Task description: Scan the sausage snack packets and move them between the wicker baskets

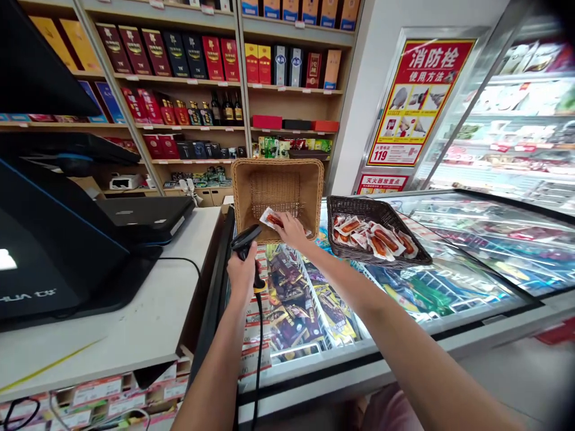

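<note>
We note our left hand (241,272) clasped round a black handheld scanner (246,237); our right hand (293,231), apart, grasps a reddish-brown sausage in clear plastic (270,218) inside the tan rectangular wicker basket (245,187).

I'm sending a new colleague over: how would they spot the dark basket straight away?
Find the glass-topped freezer beside the white counter. Two woven baskets sit over its glass; go to the one on the right of the picture. Unlike the tan basket, this dark brown basket holds a pile of wrapped sausages.
</note>
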A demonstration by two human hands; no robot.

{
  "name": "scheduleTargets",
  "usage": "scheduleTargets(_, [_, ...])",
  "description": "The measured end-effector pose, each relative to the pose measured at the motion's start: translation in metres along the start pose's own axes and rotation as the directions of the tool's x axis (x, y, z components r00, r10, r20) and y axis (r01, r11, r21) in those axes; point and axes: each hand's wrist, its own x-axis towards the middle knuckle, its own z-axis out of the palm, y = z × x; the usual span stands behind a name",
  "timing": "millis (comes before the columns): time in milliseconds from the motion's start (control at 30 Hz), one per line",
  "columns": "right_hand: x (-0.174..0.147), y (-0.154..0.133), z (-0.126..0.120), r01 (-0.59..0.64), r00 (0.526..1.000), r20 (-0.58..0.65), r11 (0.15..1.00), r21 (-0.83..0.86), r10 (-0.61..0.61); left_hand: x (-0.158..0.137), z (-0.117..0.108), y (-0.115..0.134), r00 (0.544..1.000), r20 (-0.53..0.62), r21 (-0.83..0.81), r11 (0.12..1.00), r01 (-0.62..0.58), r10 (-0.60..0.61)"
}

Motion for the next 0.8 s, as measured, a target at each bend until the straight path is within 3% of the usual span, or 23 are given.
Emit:
scheduleTargets(133, [-0.04,0.004,-0.037,-0.202,0.964,-0.11,0.934,0.294,0.242,-0.004,0.006,0.001,0.999,0.03,0.041,0.999,-0.029,0.028])
scheduleTargets(267, [-0.094,0.018,-0.073,-0.293,0.889,-0.162,0.802,0.52,0.429,-0.006,0.011,0.0,0.992,0.12,0.054,0.998,-0.038,0.031])
scheduleTargets(367, [-0.125,0.027,-0.086,-0.329,0.827,-0.199,0.74,0.586,0.525,-0.011,0.013,0.001,0.97,0.238,0.088,0.993,-0.082,0.059])
scheduleTargets(433, [-0.136,0.031,-0.088,-0.331,0.815,-0.217,0.739,0.586,0.537,-0.015,0.014,0.002,0.932,0.35,0.137,0.979,-0.149,0.093])
scheduleTargets(567, [-0.139,0.034,-0.088,-0.256,0.844,-0.268,0.788,0.56,0.465,-0.021,0.015,0.001,0.841,0.525,0.255,0.919,-0.3,0.129])
scheduleTargets(800, [-0.139,0.042,-0.087,-0.215,0.86,-0.373,0.911,0.353,0.347,-0.019,0.016,-0.002,0.799,0.586,0.298,0.881,-0.367,0.135])
